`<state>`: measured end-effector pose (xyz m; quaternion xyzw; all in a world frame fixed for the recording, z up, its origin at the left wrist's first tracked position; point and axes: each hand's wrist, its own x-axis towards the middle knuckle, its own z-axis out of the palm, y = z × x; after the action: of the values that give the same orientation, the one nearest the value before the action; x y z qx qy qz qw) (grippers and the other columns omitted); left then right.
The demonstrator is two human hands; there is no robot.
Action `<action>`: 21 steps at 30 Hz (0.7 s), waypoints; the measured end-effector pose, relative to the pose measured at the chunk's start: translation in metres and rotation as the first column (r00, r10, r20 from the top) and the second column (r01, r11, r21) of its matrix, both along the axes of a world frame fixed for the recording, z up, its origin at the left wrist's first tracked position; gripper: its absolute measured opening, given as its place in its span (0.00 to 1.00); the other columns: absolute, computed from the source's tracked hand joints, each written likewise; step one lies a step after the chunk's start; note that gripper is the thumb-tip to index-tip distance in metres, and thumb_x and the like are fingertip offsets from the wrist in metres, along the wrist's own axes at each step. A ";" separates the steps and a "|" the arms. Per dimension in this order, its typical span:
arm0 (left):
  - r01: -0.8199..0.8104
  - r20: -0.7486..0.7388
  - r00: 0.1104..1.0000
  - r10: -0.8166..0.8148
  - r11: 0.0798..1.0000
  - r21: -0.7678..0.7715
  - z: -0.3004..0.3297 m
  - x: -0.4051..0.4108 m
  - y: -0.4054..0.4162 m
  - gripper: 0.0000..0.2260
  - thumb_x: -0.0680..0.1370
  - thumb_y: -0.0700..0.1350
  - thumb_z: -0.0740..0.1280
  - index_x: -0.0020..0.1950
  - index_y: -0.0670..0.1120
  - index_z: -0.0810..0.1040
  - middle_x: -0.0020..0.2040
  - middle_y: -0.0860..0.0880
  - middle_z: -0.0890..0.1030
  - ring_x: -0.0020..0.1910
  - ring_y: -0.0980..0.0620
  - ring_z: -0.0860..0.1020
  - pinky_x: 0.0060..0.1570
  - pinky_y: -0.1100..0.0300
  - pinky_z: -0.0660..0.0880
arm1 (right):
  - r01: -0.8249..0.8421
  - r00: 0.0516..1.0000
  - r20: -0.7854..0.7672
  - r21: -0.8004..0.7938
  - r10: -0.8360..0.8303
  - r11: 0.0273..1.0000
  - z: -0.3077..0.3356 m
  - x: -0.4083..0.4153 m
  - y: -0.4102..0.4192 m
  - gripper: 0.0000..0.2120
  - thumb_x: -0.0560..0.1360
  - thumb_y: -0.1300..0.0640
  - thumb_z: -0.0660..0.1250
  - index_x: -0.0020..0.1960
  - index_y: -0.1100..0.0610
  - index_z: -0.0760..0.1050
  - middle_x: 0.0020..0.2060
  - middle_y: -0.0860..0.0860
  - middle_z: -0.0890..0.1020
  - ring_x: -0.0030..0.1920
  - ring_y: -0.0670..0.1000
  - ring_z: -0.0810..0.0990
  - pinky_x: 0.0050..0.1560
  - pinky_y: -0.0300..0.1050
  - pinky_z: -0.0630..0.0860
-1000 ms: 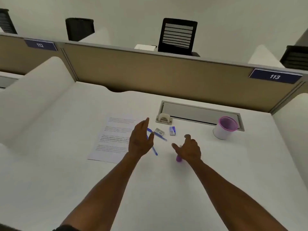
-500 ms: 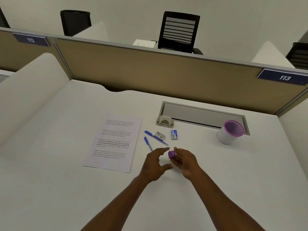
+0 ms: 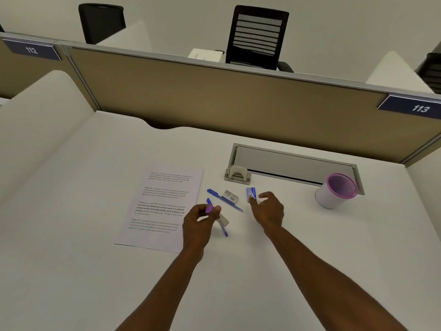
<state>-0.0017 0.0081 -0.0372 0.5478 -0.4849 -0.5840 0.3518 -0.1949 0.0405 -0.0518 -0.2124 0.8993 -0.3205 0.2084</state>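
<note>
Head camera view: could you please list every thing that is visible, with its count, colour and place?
sheet: one, white, printed, desk centre
pens: two, blue, right of the sheet
grey box: one, grey, beside the pens
blue box: one, blue, right of the grey box
purple-capped object: one, purple and grey, held over the nearer pen
tray: one, grey, desk back
beige device: one, beige, by the tray
cup: one, white, pink rim, right
chairs: at least three, black, behind the partition
left hand: grips the purple-capped object
right hand: touches the blue box
</note>
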 end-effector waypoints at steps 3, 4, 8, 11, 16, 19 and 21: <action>-0.016 -0.055 0.998 0.020 0.997 0.081 -0.002 0.005 -0.007 0.13 0.74 0.52 0.73 0.53 0.45 0.82 0.48 0.44 0.84 0.49 0.43 0.83 0.56 0.47 0.80 | -0.112 0.988 -0.099 0.068 0.118 0.991 -0.006 -0.013 -0.020 0.29 0.71 0.39 0.70 0.65 0.54 0.71 0.59 0.55 0.79 0.58 0.55 0.79 0.54 0.49 0.76; -0.018 -0.060 0.998 0.024 0.995 0.100 -0.003 0.006 -0.009 0.13 0.75 0.52 0.72 0.54 0.45 0.82 0.48 0.42 0.84 0.47 0.43 0.84 0.54 0.47 0.81 | -0.138 0.982 -0.113 0.094 0.148 0.986 -0.009 -0.015 -0.025 0.32 0.71 0.38 0.70 0.68 0.55 0.70 0.61 0.55 0.78 0.60 0.56 0.78 0.56 0.50 0.76; -0.014 -0.091 0.995 0.030 0.986 0.168 -0.005 0.006 -0.016 0.12 0.76 0.51 0.70 0.55 0.46 0.82 0.48 0.43 0.85 0.44 0.46 0.85 0.48 0.51 0.83 | -0.162 0.971 -0.155 0.143 0.183 0.976 -0.018 -0.018 -0.035 0.28 0.73 0.42 0.71 0.65 0.58 0.73 0.60 0.56 0.79 0.60 0.56 0.78 0.57 0.49 0.75; -0.001 -0.141 0.989 0.032 0.977 0.215 -0.003 0.001 -0.021 0.11 0.77 0.50 0.70 0.54 0.45 0.83 0.46 0.43 0.86 0.45 0.46 0.85 0.45 0.51 0.83 | -0.004 0.999 -0.039 0.021 0.005 1.000 -0.013 -0.018 -0.035 0.20 0.71 0.45 0.74 0.56 0.58 0.81 0.49 0.54 0.84 0.49 0.54 0.82 0.52 0.48 0.79; 0.088 -0.165 0.985 -0.056 0.978 0.191 0.003 -0.021 -0.036 0.14 0.77 0.49 0.70 0.60 0.45 0.81 0.50 0.43 0.85 0.48 0.46 0.85 0.47 0.53 0.83 | 0.144 0.904 0.428 -0.275 -0.013 0.951 0.003 0.006 -0.030 0.13 0.68 0.51 0.78 0.51 0.54 0.82 0.41 0.50 0.85 0.43 0.51 0.83 0.43 0.48 0.80; 0.131 -0.112 0.987 -0.116 0.982 0.133 0.013 -0.038 -0.059 0.15 0.78 0.46 0.70 0.64 0.47 0.80 0.55 0.44 0.84 0.55 0.44 0.82 0.57 0.47 0.80 | 0.070 0.816 0.551 -0.396 0.176 0.916 0.021 0.019 -0.049 0.12 0.70 0.55 0.77 0.52 0.54 0.83 0.44 0.52 0.86 0.46 0.53 0.85 0.42 0.45 0.81; 0.152 -0.114 0.983 -0.143 0.986 0.073 0.022 -0.046 -0.080 0.14 0.78 0.44 0.70 0.63 0.47 0.81 0.55 0.44 0.84 0.55 0.44 0.82 0.57 0.46 0.80 | 0.038 0.787 0.565 -0.448 0.249 0.893 0.033 0.022 -0.070 0.11 0.71 0.57 0.76 0.53 0.54 0.82 0.44 0.52 0.86 0.45 0.53 0.85 0.39 0.44 0.80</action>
<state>-0.0473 -0.0720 -0.0152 0.4918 -0.4802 -0.6566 0.3105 -0.1728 -0.0295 -0.0186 -0.1903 0.6748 -0.5519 0.4514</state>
